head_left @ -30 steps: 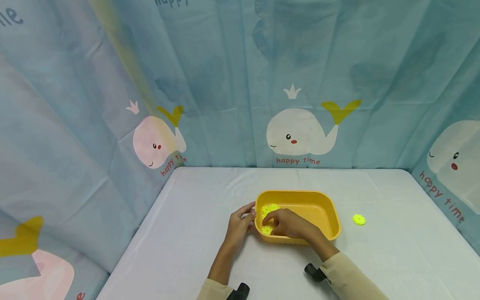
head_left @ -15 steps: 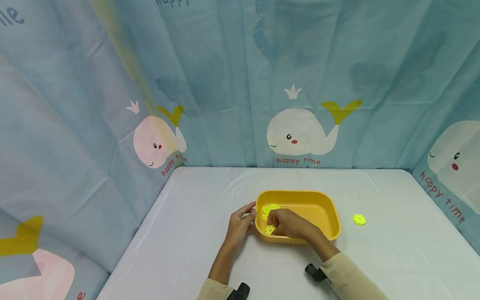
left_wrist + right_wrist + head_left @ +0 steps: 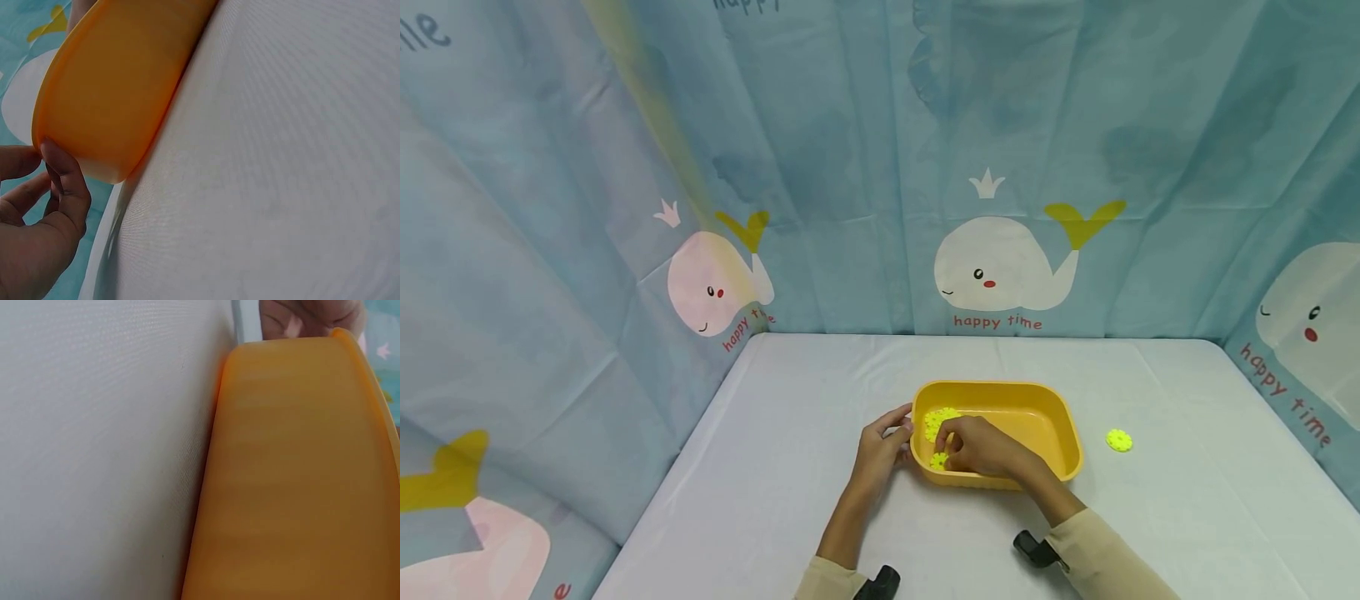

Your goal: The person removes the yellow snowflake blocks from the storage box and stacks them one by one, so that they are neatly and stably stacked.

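A yellow plastic tub stands on the white-covered table. My left hand is at its left end, and in the left wrist view the fingertips pinch the rim. My right hand reaches over the near wall into the tub. Its curled fingers and thumb hold a bright yellow scalloped disc low in the near left corner, partly hidden by the hand. Several more such discs lie behind it in the far left corner. In the right wrist view the tub's outer wall hides the right hand.
One loose yellow scalloped disc lies on the table to the right of the tub. A blue curtain with whale prints hangs behind and at both sides. A small black camera sits at the right wrist.
The right hand's fingers have shifted slightly rightward inside the tub and drawn in around the near disc. The left hand and the tub stay in place.
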Tool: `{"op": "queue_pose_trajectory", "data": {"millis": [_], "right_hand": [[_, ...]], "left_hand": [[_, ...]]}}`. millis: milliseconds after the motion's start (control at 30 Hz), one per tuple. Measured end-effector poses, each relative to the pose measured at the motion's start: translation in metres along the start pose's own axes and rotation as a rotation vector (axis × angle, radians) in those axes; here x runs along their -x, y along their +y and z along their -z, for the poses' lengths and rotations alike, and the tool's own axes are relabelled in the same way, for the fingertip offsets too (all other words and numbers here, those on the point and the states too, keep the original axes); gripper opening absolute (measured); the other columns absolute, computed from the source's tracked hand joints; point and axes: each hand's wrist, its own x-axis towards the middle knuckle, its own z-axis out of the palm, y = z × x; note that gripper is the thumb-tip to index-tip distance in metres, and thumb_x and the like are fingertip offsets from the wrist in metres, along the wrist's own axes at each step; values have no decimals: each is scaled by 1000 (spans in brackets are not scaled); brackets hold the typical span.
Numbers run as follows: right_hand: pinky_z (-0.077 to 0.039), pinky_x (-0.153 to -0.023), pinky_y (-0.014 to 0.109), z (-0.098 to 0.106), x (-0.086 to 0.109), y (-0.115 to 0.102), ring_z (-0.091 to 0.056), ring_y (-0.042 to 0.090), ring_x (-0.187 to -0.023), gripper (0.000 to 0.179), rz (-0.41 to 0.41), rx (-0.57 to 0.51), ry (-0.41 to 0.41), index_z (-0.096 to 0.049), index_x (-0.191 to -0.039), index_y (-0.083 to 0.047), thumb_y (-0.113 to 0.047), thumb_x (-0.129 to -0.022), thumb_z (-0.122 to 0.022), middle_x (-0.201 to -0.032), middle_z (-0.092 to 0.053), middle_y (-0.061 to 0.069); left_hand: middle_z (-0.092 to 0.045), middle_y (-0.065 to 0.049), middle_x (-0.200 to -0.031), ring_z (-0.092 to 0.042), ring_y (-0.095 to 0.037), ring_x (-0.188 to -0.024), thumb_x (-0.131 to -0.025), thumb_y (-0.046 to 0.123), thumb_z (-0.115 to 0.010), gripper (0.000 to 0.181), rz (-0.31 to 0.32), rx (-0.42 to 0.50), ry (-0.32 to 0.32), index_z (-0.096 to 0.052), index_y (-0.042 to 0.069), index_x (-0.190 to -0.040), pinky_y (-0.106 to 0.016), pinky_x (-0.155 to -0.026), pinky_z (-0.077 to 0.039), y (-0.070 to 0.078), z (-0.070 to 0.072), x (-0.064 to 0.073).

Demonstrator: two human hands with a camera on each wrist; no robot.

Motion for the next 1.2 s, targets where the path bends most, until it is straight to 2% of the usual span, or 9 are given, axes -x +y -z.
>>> {"op": "queue_pose_trajectory", "data": {"millis": [367, 633, 933, 1200], "right_hand": [[-52, -68, 25, 13, 13, 2, -61, 18, -73, 14, -21, -95, 33, -75, -106, -10, -1, -95, -73, -84, -70, 2], [-51, -66, 24, 28, 26, 4, -59, 20, -77, 20, -29, -168, 51, -75, -114, -6, 1, -96, -68, -87, -68, 7], [-50, -60, 26, 44, 48, 6, -58, 24, -74, 19, -41, -193, 98, -75, -116, -6, -2, -98, -69, -91, -69, 13], [-52, -61, 28, 62, 70, 10, -61, 28, -83, 23, -83, -219, 143, -73, -122, -4, -6, -99, -67, -98, -70, 17]], "left_hand": [[-59, -11, -124, -64, -20, -95, -103, 17, -62, 43, -7, -18, -6, -65, 11, -146, -27, -75, -59, 0, -1, 1], [-59, -11, -124, -63, -19, -92, -103, 18, -63, 43, -8, -16, -1, -65, 11, -146, -26, -73, -57, -1, 0, 0], [-59, -11, -123, -63, -18, -89, -104, 18, -62, 43, -16, -26, 1, -65, 10, -146, -26, -72, -57, -1, 0, 2], [-59, -11, -125, -64, -20, -93, -104, 19, -62, 42, -14, -26, 5, -65, 12, -146, -26, -73, -57, -2, 0, 1]]}}
